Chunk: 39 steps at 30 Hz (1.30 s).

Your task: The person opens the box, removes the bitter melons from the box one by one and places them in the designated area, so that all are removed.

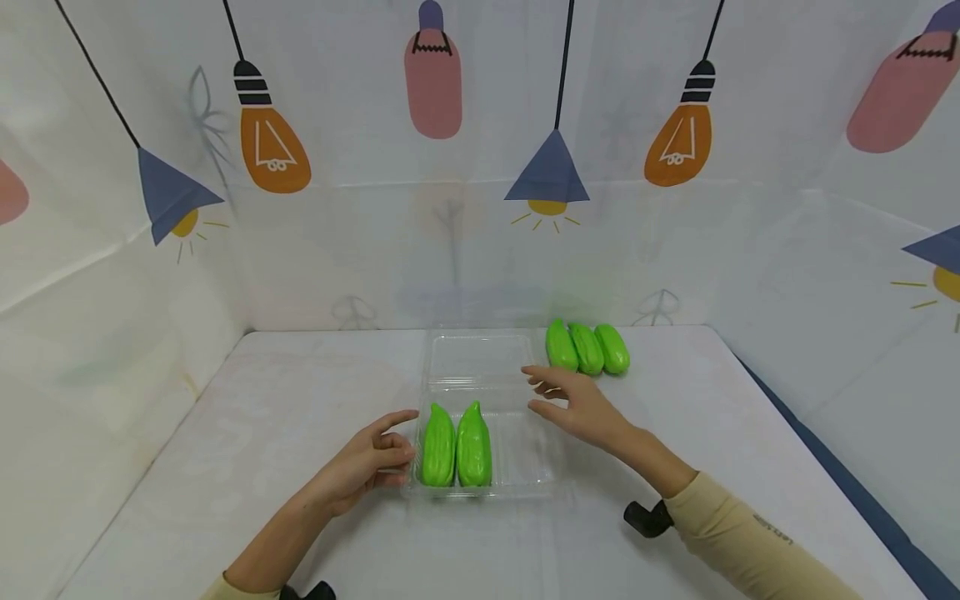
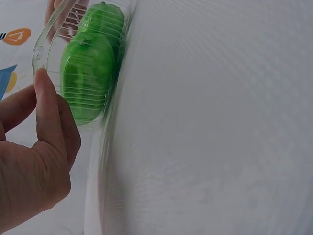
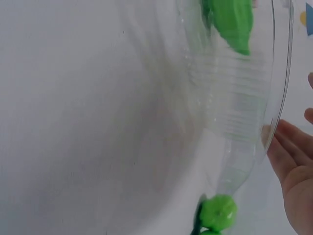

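A clear plastic clamshell box (image 1: 517,490) lies with its lid (image 1: 483,360) folded back. Two glossy, ridged green vegetables (image 1: 474,450) stand side by side in the left part of its base. At the left rim is my left hand (image 1: 367,458), fingers loosely bent; in the left wrist view its thumb (image 2: 45,100) meets the rim from outside. My right hand (image 1: 581,408) is spread beside the box's right side, near the hinge, with a gap between thumb and fingers and nothing held. In the right wrist view its fingertips (image 3: 283,142) overlap the clear rim.
Behind my right hand, three more green vegetables (image 1: 587,348) lie in a row right of the lid. A white cloth covers the table (image 1: 300,400), and a printed white curtain (image 1: 360,233) hangs behind it. Black wrist mounts (image 1: 647,518) sit under both forearms.
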Tool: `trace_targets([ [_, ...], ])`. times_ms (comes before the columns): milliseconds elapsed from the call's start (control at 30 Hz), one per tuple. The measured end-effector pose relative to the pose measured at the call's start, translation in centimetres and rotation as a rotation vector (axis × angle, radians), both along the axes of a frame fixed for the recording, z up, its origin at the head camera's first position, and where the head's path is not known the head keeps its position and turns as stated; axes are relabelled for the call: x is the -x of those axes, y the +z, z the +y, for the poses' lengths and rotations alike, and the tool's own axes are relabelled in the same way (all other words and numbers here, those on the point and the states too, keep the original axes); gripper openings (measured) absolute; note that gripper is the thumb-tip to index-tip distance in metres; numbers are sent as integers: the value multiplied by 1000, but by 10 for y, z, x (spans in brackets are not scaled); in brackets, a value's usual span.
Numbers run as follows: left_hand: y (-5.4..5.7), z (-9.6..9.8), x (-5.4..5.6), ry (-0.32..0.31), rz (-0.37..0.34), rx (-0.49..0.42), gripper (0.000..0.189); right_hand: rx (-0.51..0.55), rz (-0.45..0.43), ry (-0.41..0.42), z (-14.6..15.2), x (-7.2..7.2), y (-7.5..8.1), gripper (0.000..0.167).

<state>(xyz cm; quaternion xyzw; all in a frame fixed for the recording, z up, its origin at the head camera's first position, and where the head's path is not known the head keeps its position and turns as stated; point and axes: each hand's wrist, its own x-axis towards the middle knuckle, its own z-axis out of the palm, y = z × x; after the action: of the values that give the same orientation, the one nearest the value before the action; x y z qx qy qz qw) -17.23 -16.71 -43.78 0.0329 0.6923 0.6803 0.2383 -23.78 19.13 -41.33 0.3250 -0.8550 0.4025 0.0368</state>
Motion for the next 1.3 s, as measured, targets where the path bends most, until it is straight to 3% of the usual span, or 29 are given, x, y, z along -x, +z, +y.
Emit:
trace_targets([
  [567,1,0,2,4,7,1,72,-41,-183,60,-30,-17,5,61],
  [867,1,0,0,10,3,1,72,-104,-200,116,-46,-23,-1,63],
  [1300,2,2,-1,11,1,2,73,-169,-242,99,-59,-31,-7,71],
])
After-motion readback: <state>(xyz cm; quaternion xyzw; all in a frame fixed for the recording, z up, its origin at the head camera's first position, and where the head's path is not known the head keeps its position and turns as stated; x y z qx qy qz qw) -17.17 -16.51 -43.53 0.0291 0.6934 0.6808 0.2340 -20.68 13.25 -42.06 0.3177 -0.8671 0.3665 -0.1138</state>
